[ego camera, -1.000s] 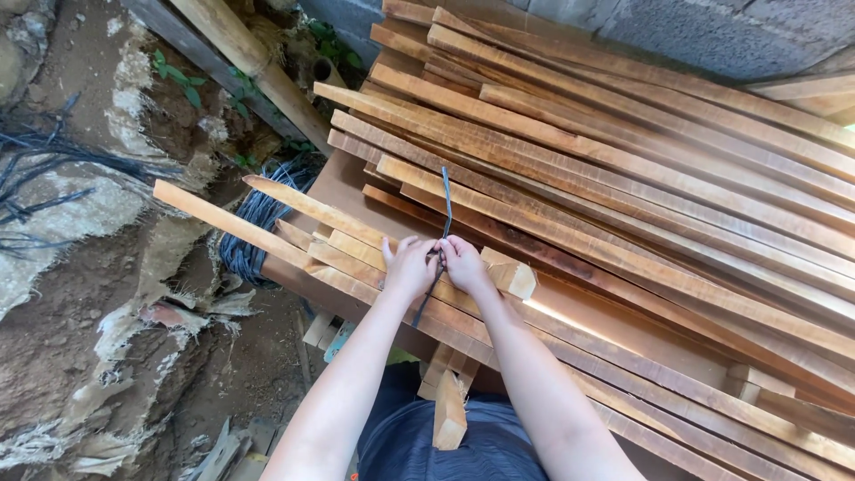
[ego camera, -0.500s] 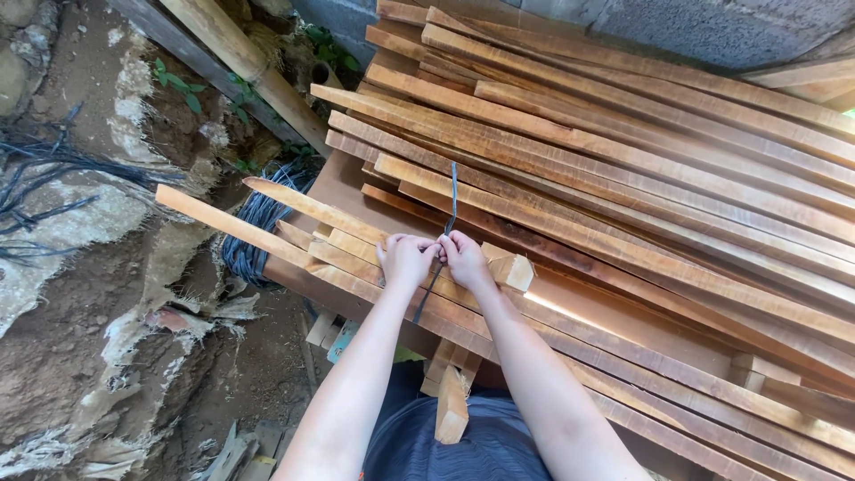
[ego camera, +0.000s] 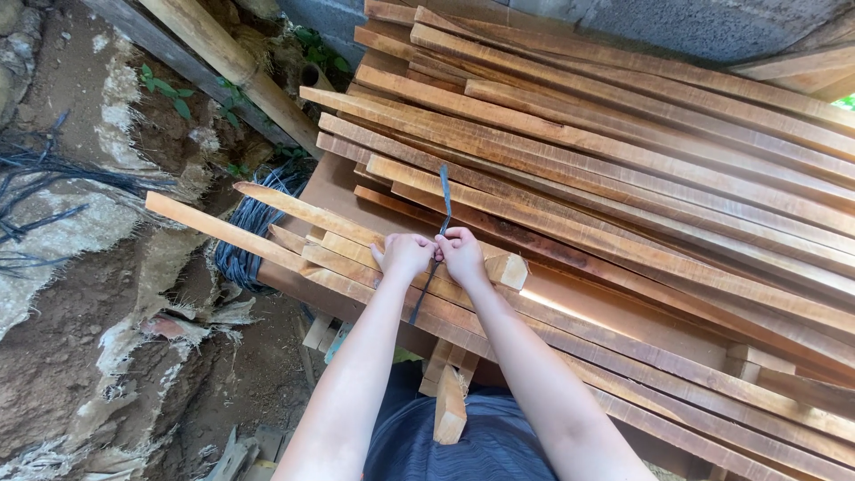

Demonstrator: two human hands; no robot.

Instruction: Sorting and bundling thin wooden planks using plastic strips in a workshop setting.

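Both hands meet over the wood, knuckles almost touching. The left hand is curled tight, fingers pinched on a thin dark strap, and the right hand is closed on the same strap just beside it. The strap runs up from between the 2 fists, standing a little tilted above the boards, and its lower end hangs down past the wrists toward the person's dark shirt.

Under the hands lies a small bundle of slats, their ends jutting left past a brown board. A short wood block sits just right of the right hand. Behind, a big stack of long planks slopes to the right, up against a grey wall. At left there is bare earth and rock, a coil of dark cord by the slat ends, and a bamboo pole leaning across the top.
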